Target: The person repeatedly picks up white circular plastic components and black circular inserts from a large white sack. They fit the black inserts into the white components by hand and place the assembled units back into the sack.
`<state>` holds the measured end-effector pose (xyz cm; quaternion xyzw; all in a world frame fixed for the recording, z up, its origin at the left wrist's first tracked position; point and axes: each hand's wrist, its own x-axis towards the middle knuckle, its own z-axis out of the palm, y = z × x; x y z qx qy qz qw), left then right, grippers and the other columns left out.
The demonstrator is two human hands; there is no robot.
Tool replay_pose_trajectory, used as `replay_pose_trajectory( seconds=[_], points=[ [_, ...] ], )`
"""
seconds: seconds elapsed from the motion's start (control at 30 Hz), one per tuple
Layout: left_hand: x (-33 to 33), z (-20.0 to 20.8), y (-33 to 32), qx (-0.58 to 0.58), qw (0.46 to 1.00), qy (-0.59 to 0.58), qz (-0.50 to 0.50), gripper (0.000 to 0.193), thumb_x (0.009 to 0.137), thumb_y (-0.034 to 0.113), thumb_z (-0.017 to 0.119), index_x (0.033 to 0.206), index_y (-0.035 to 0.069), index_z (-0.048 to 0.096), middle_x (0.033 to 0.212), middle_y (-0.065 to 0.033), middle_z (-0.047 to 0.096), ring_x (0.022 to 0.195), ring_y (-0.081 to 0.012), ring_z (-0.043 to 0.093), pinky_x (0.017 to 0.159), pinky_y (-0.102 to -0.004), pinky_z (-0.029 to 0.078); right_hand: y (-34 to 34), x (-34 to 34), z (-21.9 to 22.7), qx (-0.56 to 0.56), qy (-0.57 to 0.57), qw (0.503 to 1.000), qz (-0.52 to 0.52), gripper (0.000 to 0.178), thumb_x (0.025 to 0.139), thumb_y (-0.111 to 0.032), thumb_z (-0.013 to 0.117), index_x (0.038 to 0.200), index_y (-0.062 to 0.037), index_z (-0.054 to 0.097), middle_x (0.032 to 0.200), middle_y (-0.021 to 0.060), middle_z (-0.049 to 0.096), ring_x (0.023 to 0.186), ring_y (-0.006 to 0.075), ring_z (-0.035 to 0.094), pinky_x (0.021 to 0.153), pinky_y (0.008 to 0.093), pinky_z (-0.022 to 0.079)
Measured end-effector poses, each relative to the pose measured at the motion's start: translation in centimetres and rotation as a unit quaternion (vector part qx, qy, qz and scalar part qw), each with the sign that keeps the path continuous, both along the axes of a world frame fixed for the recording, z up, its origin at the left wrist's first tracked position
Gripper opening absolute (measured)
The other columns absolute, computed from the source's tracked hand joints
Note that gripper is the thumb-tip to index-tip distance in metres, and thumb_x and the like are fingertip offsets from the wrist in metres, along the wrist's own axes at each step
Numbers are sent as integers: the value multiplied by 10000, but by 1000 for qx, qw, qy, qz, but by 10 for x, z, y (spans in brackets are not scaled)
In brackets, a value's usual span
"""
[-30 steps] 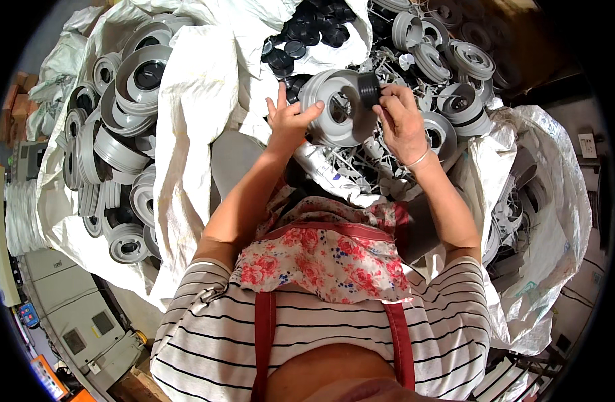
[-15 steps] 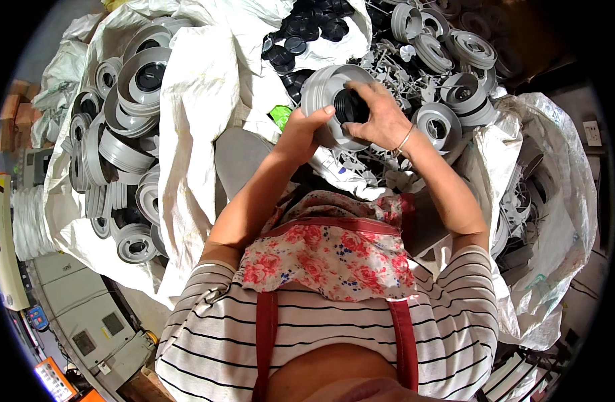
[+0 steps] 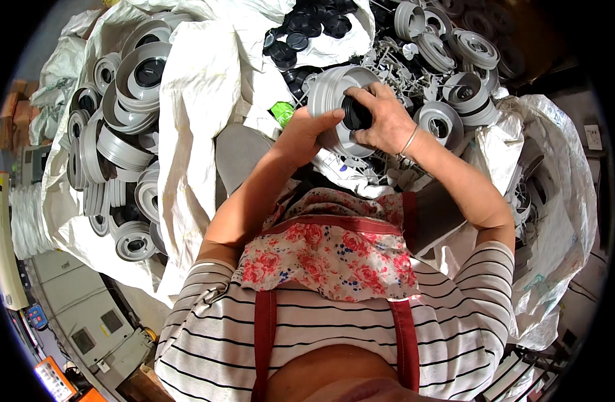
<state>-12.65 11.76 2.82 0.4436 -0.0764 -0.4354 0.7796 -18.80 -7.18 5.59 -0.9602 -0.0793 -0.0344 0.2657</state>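
A grey ribbed plastic ring-shaped housing (image 3: 326,100) is held up in front of me, tilted on its side. My left hand (image 3: 306,134) wraps round its near left side, with the thumb laid along the rim. At its centre sits a black ribbed round cap (image 3: 354,114). My right hand (image 3: 389,124) has its fingers and thumb curled round that cap, gripping it at the housing's opening. The far fingers of my left hand are hidden behind the housing.
A white sack (image 3: 193,134) at left holds many grey housings (image 3: 123,147). Black caps (image 3: 301,33) lie on sacking at the back. Small white plastic pieces (image 3: 394,63) are heaped behind my hands, beside more housings (image 3: 438,124). Another white sack (image 3: 555,221) stands at right.
My right hand has turned a little on the black cap, and its elbow has swung outward to the right. The housing has shifted slightly right and tilted further.
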Motion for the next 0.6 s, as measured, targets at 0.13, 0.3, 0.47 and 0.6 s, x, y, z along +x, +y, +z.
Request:
replay_pose_trajectory(
  seconds=[0.13,0.3,0.47,0.6],
  points=[
    [0,25,-4,-52,989,137,32,332,879,204,645,1117,-13,564,984,-71,628,838,-149,623,744,-299,510,-1,3,-4,262,20,959,-111,659,577,-186,791,1166,-1,561,986,188,552,896,331,580,833,367,485],
    [-7,1,2,2,999,33,34,262,871,185,656,1045,-3,598,907,-54,634,779,-130,618,693,-277,506,4,6,-4,92,37,992,-81,715,560,-208,788,1198,6,546,1023,205,551,919,340,570,857,355,470],
    [-8,-2,3,89,993,-74,21,231,830,195,711,933,7,625,759,7,607,622,-74,531,575,-212,420,4,12,-20,269,59,952,-137,716,635,-361,802,1117,106,554,878,187,625,773,308,617,717,332,518],
    [-5,-7,6,138,980,-124,70,324,765,214,770,950,-2,615,778,-10,621,646,-90,558,588,-224,443,-11,15,-5,530,437,712,-145,665,804,-545,655,972,89,545,686,100,625,449,107,551,390,202,451]
  ],
)
